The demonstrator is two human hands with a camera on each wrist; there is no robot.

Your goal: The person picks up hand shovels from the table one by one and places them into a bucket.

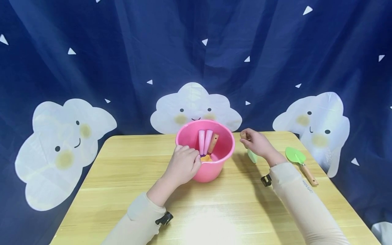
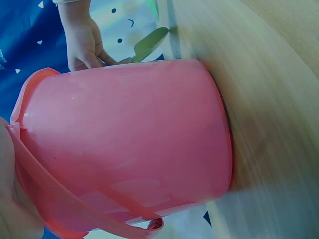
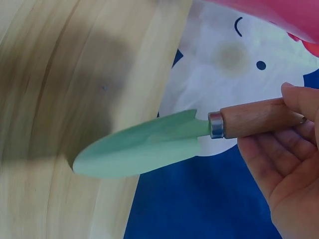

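Observation:
A pink bucket (image 1: pixel 209 172) stands upright on the wooden table. My left hand (image 1: pixel 183 164) grips its near-left rim, fingers curled over the edge. Inside lean two pink handles (image 1: pixel 208 141) and a wooden handle (image 1: pixel 213 143), with something orange-yellow (image 1: pixel 206 158) at the bottom. To the right of the bucket, my right hand (image 1: pixel 256 142) holds a pale green trowel (image 3: pixel 139 149) by the end of its wooden handle (image 3: pixel 254 119). The blade points down towards the table; whether its tip touches the wood I cannot tell.
Another green trowel (image 1: pixel 295 155) with a wooden handle lies near the table's right edge. The bucket's pink carrying handle (image 2: pixel 75 199) hangs down its side. Behind the table (image 1: pixel 122 177) hangs a dark blue curtain (image 1: pixel 171 44) with white smiling clouds.

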